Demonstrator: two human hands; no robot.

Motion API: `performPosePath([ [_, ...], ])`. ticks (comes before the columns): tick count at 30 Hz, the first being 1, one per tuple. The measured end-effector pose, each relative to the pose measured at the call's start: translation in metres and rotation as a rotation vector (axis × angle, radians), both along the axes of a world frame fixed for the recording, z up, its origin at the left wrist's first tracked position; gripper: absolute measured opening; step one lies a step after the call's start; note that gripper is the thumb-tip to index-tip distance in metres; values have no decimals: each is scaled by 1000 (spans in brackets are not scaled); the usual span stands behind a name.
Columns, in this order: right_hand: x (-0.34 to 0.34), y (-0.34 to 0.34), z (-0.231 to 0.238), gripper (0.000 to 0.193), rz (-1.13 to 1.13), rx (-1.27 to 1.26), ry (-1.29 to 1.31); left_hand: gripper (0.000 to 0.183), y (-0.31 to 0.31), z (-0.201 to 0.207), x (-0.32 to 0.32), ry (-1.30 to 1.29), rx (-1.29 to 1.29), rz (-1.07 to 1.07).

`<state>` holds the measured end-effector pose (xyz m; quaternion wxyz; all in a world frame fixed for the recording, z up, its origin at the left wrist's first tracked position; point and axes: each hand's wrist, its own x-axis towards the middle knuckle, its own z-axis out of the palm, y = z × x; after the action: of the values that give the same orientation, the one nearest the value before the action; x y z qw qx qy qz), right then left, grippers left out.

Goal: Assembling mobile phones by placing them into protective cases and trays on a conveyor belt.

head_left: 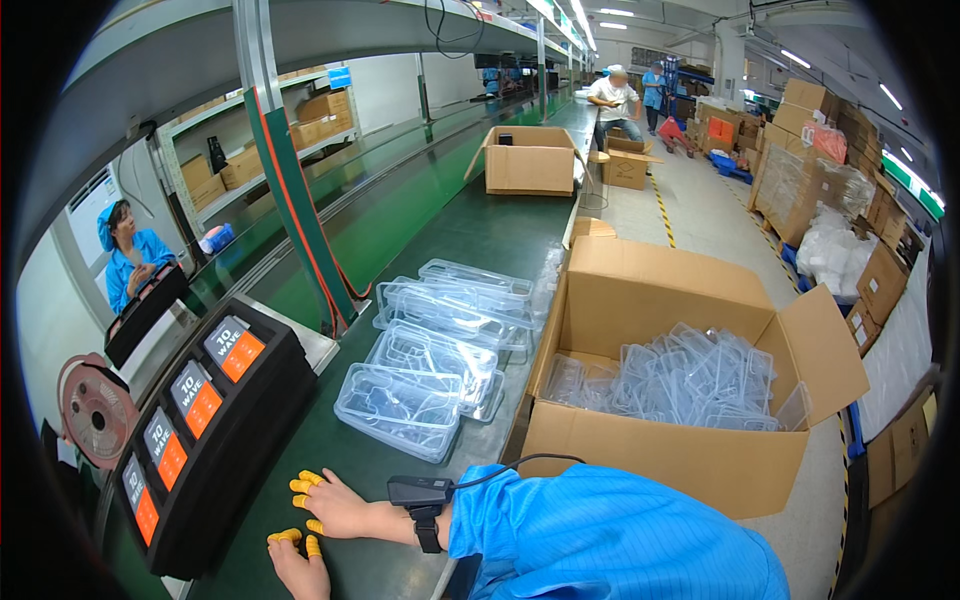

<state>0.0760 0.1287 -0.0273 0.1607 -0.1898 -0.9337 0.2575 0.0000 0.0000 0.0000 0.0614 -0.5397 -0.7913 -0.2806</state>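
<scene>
My right hand point(340, 508), with yellow finger cots, is over the dark green belt surface, palm down. Its fingers are spread and nothing shows in them. Just nearer, my left hand point(302, 572) comes in from the lower edge, also with yellow cots, its visible fingers apart and empty. To the left of both stands a black holder point(235, 455) with a row of black-and-orange boxes point(196, 398) set in it. Beyond my right hand lie several stacked clear plastic trays point(400, 408).
On the right, an open cardboard box point(665, 462) contains many clear plastic pieces point(690, 385). Another carton point(530, 167) sits farther along the belt. A green post point(300, 200) rises at the left. A reel point(97, 410) and a person in blue point(138, 255) are across the line.
</scene>
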Motion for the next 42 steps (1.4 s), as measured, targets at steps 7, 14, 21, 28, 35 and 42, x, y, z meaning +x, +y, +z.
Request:
performPosePath([
  [7,-1,0,-2,39,2,5,39,22,-1,2,2,10,6,0],
  [14,1,-1,-2,41,-21,22,64,23,-1,-1,0,26,6,-9],
  [21,3,-1,5,40,7,-13,13,23,-1,-4,-1,42,22,-18],
  [28,3,-1,3,39,-10,-5,36,23,0,-2,1,29,17,-8],
  [35,0,0,-1,40,5,-10,30,23,0,0,1,9,-12,3],
  [42,0,0,-1,40,-11,19,56,23,-1,-1,1,17,-12,16],
])
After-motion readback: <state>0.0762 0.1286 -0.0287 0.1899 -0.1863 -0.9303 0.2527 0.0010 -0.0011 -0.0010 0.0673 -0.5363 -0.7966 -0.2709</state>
